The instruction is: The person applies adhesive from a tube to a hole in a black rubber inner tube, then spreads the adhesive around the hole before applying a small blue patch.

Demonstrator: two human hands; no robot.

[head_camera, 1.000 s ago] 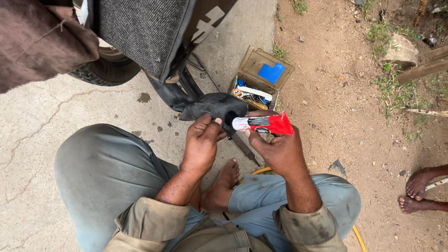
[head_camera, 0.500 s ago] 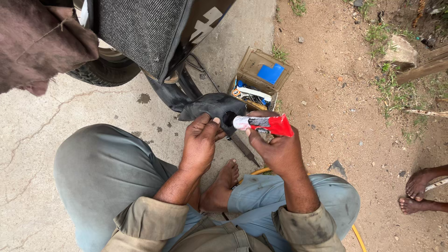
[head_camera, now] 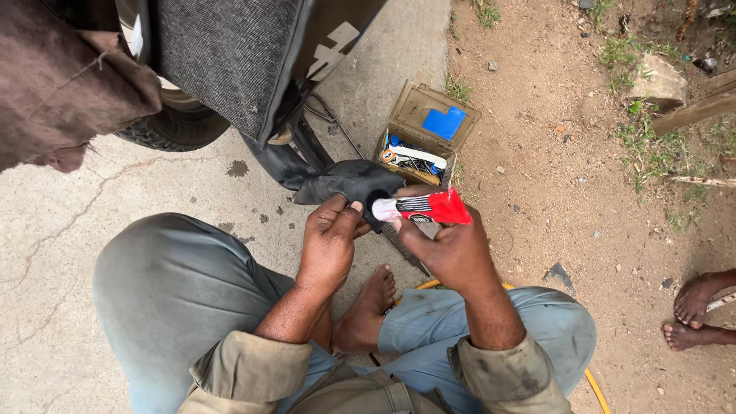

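Hands meet over a folded piece of black rubber inner tube [head_camera: 349, 184], seen from above a person sitting cross-legged on cracked grey concrete ground [head_camera: 92, 230]. The left hand [head_camera: 330, 241] pinches the near edge of the rubber between thumb and fingers, holding it up just above the lap. The right hand [head_camera: 452, 249] is closed around a small red and white squeeze tube [head_camera: 425, 208], its white nozzle end pointing left and touching, or all but touching, the rubber; the contact is hard to make out.

The rubber trails back to a vehicle wheel with a dark tyre [head_camera: 165, 130] near the top left edge of the concrete, partly covered by a grey textured mudguard flap [head_camera: 222, 61]. Just beyond the hands, where concrete meets brown dirt, sits an open olive-coloured tool box [head_camera: 418, 107] with a blue patch inside its lid. The person's own bare foot [head_camera: 368, 310] rests between the knees. At the far right edge, on the dirt, are another person's two bare feet [head_camera: 694, 310].
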